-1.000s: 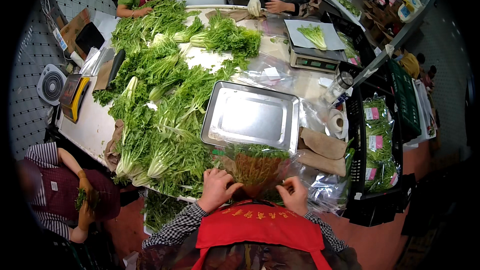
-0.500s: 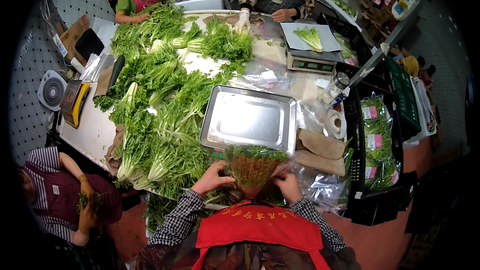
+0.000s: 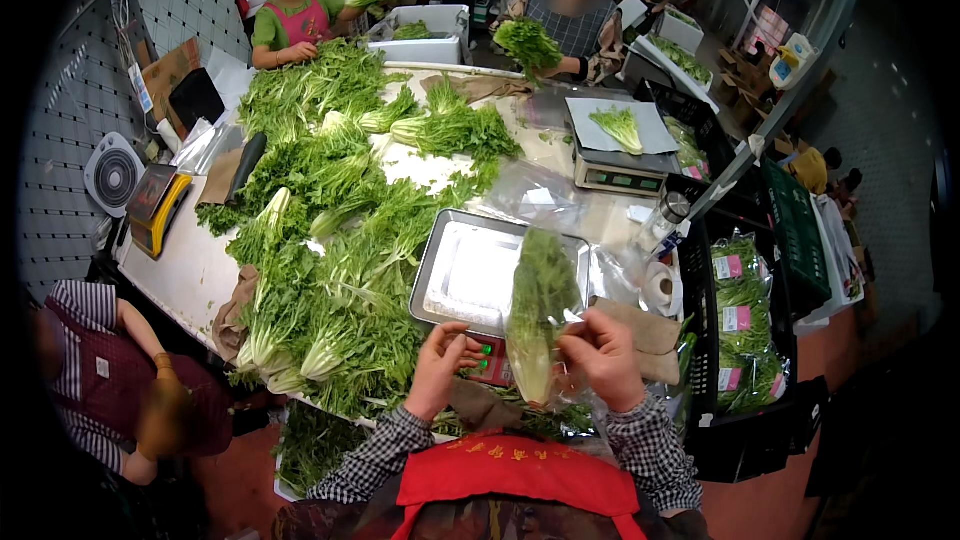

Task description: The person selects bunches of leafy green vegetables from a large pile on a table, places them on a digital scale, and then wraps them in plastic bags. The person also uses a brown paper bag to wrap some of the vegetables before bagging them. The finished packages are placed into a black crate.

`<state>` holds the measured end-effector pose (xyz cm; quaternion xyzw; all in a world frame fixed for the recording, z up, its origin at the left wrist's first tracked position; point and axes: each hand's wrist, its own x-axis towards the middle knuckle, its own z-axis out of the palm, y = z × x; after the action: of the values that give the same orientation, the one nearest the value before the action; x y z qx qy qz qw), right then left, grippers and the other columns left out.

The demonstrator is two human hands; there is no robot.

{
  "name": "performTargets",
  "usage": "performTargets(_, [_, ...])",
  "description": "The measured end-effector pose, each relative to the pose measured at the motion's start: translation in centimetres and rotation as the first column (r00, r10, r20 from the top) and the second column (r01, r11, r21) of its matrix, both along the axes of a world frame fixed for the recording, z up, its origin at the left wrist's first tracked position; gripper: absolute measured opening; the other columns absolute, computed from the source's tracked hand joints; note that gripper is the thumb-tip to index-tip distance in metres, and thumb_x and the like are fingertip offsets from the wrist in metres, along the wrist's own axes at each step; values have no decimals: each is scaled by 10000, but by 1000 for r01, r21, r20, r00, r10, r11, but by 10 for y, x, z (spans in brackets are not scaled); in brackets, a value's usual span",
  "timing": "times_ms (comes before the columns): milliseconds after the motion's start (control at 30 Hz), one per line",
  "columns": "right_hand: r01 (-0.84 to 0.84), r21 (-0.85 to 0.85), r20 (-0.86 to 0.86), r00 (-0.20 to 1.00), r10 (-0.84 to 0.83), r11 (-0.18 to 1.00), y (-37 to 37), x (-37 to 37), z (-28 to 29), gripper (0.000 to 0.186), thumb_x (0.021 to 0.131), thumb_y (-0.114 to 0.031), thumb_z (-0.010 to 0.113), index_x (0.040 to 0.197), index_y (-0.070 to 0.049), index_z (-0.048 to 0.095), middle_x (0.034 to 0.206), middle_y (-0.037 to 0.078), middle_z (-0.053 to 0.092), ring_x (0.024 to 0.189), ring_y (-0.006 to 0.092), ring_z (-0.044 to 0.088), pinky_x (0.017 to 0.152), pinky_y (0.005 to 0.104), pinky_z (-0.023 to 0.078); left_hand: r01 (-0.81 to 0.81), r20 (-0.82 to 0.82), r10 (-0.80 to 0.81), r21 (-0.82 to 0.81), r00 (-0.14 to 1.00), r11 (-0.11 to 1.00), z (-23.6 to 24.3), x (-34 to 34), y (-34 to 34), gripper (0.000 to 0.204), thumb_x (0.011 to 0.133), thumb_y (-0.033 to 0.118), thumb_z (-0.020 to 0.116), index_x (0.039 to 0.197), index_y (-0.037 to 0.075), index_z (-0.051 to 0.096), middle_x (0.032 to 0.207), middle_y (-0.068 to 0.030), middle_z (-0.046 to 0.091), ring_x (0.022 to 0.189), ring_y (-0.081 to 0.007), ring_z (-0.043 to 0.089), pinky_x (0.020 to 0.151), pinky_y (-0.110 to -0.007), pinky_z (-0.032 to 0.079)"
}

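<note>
At the near edge of the broad white worktable [image 3: 150, 285], just in front of the red-bibbed apron [image 3: 515, 475], I see a clear plastic bag of leafy greens [image 3: 540, 320] tilted over the right part of a shallow silver metal tray [image 3: 468, 265]. Its pale stem end points back toward the wearer and its leaves point away, perhaps so that the narrow end lies within easy reach. Whether it touches the tray's rim, I cannot tell.

The right hand [image 3: 608, 358] has thumb and fingertips pinched together at the bag's right side, seemingly on the film, which would steady it without crushing the leaves. Something small and white shows there, too small to make out. The left hand [image 3: 440, 370] is loosely curled, thumb and fingers a little apart, near the bag's other side, with nothing visible in it. The hands are apart, with the bag between them.

A red scale with lit green digits [image 3: 490, 362] shows below the tray, probably so the tray serves as its pan. Loose leafy greens [image 3: 340, 280] heap to the left, close enough to reach; folded brown cloth [image 3: 640, 335] lies to the right.
</note>
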<state>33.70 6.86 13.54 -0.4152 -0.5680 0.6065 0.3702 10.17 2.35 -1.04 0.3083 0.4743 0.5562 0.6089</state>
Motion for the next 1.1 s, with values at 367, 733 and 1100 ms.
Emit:
performTargets(367, [-369,555,226,929,292,745,-36,-37,-10,157,831,-12,707,988,0,701,989,143,709,869,267,698,758,336,555,277,967,-202,153,155,949,-82,18,-14,672,1039,560,265,1464,54,386,1400,-187,513,1232,-323,550,1048,-447,457])
performTargets(733, [-707,597,793,593,-142,379,-56,-37,-95,640,866,-492,649,1443,-262,495,1584,77,328,1507,325,172,1209,541,6,281,959,-225,171,174,945,-71,20,-14,653,1023,541,313,1374,20,490,1341,-196,564,1212,-325,571,1029,-460,482])
performTargets(1100, [-544,679,731,561,-388,493,-19,0,-62,678,986,-620,318,1464,-163,467,1544,109,396,1467,343,272,1189,598,18,392,935,-183,52,304,918,-68,25,-15,631,1014,531,361,1345,17,517,1313,-189,588,1174,-324,597,1017,-473,490])
